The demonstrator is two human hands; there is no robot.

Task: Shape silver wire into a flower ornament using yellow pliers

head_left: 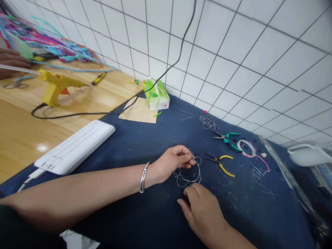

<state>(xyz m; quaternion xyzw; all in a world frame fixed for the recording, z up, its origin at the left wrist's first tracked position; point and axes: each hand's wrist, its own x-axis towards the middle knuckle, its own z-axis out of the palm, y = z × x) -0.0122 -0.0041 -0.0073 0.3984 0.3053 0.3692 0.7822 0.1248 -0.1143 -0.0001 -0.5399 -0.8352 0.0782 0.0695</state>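
Now the left hand [178, 161] pinches the looped wire ring [192, 181] at its far edge, most of it nearer than the grip. The right hand [203, 206], thumb and forefinger parted, sits by its near edge; yellow-handled pliers [226, 170] lie right.

A glue gun [53, 86], yellow-handled pliers [220, 160] and wire offcuts [256, 173] mark a craft workshop. The blurred heap [64, 48] may be pipe cleaners.

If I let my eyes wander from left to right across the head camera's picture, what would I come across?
Yellow glue gun, yellow-and-black cutter, green tissue packet, looped wire piece in the left hand, yellow-handled pliers, white coil, white container.
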